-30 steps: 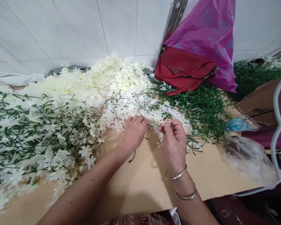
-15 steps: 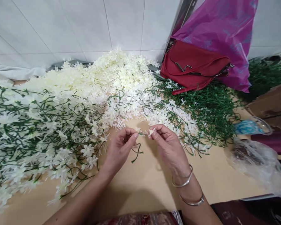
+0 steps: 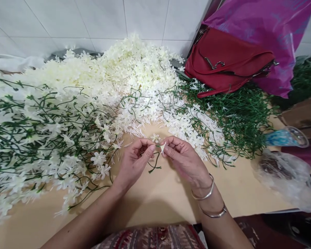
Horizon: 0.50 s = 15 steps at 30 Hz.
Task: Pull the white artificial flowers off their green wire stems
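Observation:
Between thumb and fingers, my left hand [image 3: 138,160] pinches a thin green plastic stem [image 3: 155,164], whose forked end hangs below the fingertips. My right hand [image 3: 187,159] pinches a small white artificial flower [image 3: 163,148], held against the stem's tip. The fingertips of both hands almost meet over the table. A single white blossom [image 3: 155,138] shows just beyond them; whether it is on the held stem I cannot tell. Stems with white flowers on them [image 3: 54,129] lie heaped on the left, and loose cream-white blossoms [image 3: 134,65] are piled at the back.
Bare green stems [image 3: 246,114] form a heap on the right. A red handbag [image 3: 230,62] rests behind them against a purple plastic bag [image 3: 272,31]. Further right are a blue-patterned cup [image 3: 281,137], a clear plastic bag [image 3: 290,180] and a cardboard box [image 3: 303,112]. A tiled wall [image 3: 145,17] closes the back.
My hands have come closer together, bringing the flower in my right hand to the stem in my left. The view has shifted slightly, tilting downward.

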Tool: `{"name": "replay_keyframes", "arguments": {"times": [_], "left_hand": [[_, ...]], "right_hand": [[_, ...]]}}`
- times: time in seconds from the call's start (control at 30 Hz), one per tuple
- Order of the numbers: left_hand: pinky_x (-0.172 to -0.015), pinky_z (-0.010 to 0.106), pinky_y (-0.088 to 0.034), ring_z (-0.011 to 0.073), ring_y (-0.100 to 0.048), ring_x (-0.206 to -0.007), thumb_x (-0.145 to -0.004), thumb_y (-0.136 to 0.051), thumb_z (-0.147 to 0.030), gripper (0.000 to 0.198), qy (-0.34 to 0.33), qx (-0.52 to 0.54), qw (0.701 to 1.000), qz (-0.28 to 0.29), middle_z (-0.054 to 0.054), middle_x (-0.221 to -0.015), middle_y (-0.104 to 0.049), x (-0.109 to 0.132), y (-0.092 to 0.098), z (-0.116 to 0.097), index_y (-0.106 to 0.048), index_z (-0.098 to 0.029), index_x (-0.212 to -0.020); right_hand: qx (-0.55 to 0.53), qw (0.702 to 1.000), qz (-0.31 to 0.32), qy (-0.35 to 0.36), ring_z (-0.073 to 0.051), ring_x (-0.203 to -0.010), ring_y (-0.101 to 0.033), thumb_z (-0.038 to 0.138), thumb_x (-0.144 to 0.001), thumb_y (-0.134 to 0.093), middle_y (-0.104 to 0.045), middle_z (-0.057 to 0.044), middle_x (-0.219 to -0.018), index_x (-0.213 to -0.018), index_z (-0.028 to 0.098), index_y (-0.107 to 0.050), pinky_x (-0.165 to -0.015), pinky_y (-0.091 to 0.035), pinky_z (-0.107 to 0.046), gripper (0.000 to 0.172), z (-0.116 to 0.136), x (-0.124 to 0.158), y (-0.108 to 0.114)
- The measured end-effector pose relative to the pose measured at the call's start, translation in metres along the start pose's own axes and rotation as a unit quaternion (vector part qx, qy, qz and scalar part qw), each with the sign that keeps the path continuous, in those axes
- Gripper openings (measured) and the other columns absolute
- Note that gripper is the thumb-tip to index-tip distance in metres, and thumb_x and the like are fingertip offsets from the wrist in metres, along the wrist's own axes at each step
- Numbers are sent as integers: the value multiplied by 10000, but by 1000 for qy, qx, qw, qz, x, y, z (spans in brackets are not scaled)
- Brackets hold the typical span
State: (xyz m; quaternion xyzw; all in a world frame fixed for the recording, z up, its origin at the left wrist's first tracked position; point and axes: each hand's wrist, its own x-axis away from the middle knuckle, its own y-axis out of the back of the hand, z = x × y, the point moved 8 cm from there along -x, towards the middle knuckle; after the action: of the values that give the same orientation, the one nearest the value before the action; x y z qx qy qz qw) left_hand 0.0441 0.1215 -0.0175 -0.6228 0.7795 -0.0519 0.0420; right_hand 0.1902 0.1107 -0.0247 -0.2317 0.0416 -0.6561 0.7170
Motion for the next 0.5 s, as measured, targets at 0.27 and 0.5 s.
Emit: {"name": "replay_keyframes", "arguments": {"times": [0.27,0.5], "left_hand": [[-639,237,-514,130,-627,-688,-933,-718,-397,219,7,-19,1000,6,18,-773,-688,1,2,5,-716,-177,-934],[-663,232,-546,128,-668,-689,-940,-711,-403,232,16,-12,1000,16,19,-765,-711,2,0,11,-712,-171,-938]], "right_hand": [[31,999,-2,-8,-120,-656,-571,421,-745,-902,-660,39,-704,-872,234,-749,-677,-463,-279,273,1,2,-2],[34,999,4,-8,-118,-651,-590,452,-717,-919,-686,33,-732,-866,234,-760,-676,-499,-281,308,0,-1,-2]]}}
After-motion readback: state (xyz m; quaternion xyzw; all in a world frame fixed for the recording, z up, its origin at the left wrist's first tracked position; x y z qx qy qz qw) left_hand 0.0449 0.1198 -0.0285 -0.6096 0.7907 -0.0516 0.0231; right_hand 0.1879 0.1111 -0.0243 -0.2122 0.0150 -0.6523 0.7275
